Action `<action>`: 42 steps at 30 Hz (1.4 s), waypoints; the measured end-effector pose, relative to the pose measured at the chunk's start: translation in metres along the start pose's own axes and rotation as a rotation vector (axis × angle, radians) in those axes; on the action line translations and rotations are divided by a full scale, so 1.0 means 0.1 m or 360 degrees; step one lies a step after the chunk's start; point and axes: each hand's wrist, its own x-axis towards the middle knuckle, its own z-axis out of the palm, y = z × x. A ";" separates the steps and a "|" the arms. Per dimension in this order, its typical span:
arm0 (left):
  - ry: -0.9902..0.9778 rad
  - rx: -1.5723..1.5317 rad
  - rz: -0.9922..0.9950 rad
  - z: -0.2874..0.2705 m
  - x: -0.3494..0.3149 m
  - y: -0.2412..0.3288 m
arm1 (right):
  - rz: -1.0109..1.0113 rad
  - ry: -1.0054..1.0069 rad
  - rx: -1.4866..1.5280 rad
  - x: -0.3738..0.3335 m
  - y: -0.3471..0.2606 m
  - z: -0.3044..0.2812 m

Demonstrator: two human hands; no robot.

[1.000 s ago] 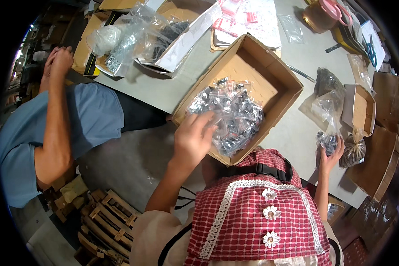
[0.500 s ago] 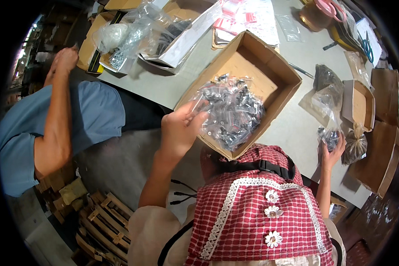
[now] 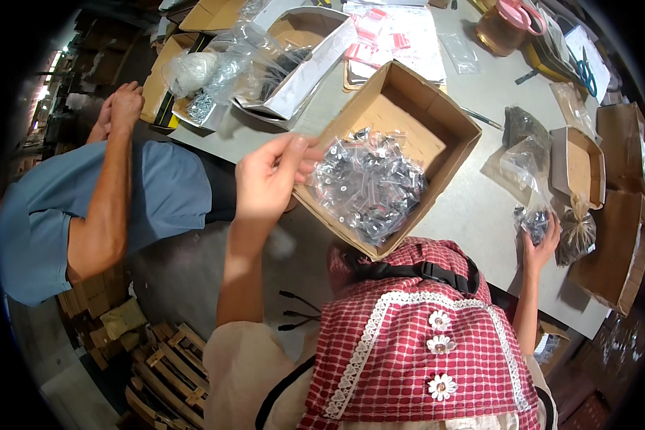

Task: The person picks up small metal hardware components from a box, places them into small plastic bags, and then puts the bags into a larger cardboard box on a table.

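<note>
An open cardboard box stands tilted at the table's near edge, against my red checked apron. Inside lies a heap of small transparent zip bags with dark and metallic parts. My left hand is at the box's left wall, fingers apart and reaching over the rim, with nothing visible in them. Far to the right, my right hand has its fingers curled round the lower end of a transparent plastic bag, where small dark parts show. Its fingertips are partly hidden.
A knotted bag of dark parts and a small carton lie beside my right hand. Open boxes with bags and hardware stand back left. Papers, a pink-lidded jug and scissors lie behind. A person in blue is at left.
My left hand has drawn back left and up from the heap to the box's rim, its fingers spreading. The right hand stays at the plastic bag.
</note>
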 end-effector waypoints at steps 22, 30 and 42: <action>-0.1360 0.1091 0.0964 1.14 0.71 -0.72 | 0.0123 -0.0055 0.0067 0.02 -0.12 -0.07; -0.1400 0.0968 0.1057 0.50 0.35 -0.33 | 0.0137 -0.0030 -0.0005 0.02 -0.13 -0.09; -0.0952 0.0947 0.0970 1.15 1.10 -0.65 | 0.0160 -0.0029 0.0052 0.04 -0.14 -0.09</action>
